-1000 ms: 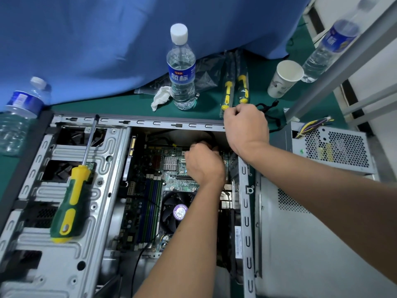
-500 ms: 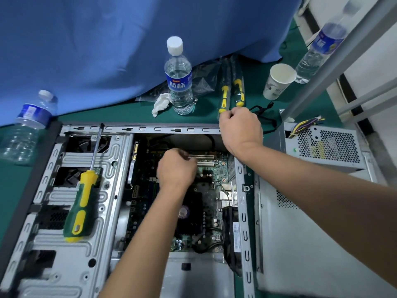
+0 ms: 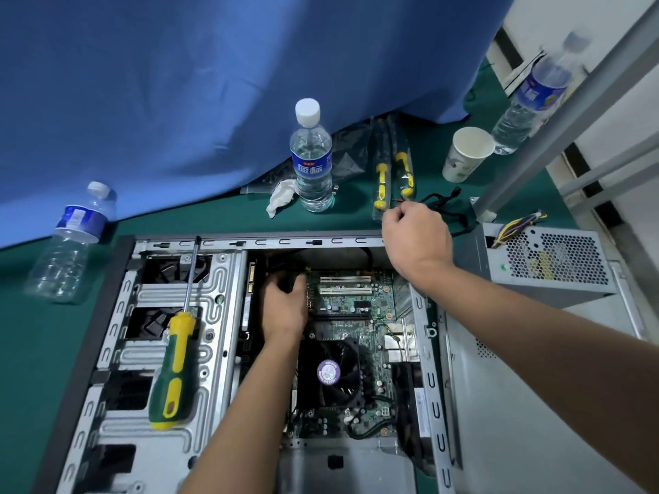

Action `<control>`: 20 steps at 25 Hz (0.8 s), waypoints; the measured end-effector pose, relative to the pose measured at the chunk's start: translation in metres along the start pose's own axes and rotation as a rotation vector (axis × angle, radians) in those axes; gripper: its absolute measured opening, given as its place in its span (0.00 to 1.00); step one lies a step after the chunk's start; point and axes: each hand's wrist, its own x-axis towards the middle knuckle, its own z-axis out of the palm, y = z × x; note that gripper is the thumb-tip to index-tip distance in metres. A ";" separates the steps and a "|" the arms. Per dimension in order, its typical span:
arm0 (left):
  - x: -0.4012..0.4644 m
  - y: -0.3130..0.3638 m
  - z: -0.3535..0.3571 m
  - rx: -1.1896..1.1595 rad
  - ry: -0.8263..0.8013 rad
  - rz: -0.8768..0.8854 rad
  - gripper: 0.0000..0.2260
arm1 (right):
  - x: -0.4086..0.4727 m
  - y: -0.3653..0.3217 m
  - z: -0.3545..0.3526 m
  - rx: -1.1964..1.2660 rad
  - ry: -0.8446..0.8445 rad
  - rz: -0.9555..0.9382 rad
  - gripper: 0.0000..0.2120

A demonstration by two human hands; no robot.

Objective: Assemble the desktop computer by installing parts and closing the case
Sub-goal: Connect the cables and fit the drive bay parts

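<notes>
A near-empty water bottle [image 3: 69,244] lies tilted on the green table [image 3: 32,344] at the far left, under a blue cloth [image 3: 214,83]. The open computer case [image 3: 117,315] lies on its side, long axis running from near to far. A green-and-yellow screwdriver [image 3: 173,369] rests on its drive cage, tip pointing away. The left hand [image 3: 283,308] reaches inside beside the motherboard [image 3: 356,304], its grip curled round something dark that I cannot identify. A full water bottle [image 3: 312,162] stands upright behind. The right hand [image 3: 415,237] sits at the case's far rim, fingers curled; what it holds is unclear. A power supply [image 3: 549,265] and paper cup [image 3: 465,155] stand right.
</notes>
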 end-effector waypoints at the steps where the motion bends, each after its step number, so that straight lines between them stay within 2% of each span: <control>1: 0.002 0.000 0.001 -0.049 -0.004 -0.016 0.15 | 0.000 0.000 0.000 -0.004 0.004 -0.002 0.15; 7: 0.010 -0.002 0.009 -0.182 -0.025 -0.012 0.12 | 0.001 -0.001 0.000 0.007 0.019 -0.013 0.16; 12: 0.009 -0.001 0.010 -0.266 -0.053 -0.027 0.06 | 0.001 0.000 0.000 -0.001 0.025 -0.005 0.15; 16: 0.012 -0.002 0.011 -0.301 -0.064 -0.025 0.09 | 0.001 0.000 0.002 -0.004 0.019 -0.006 0.15; 20: 0.013 0.000 0.011 -0.300 -0.066 -0.039 0.07 | 0.001 0.000 0.001 -0.005 0.018 -0.007 0.16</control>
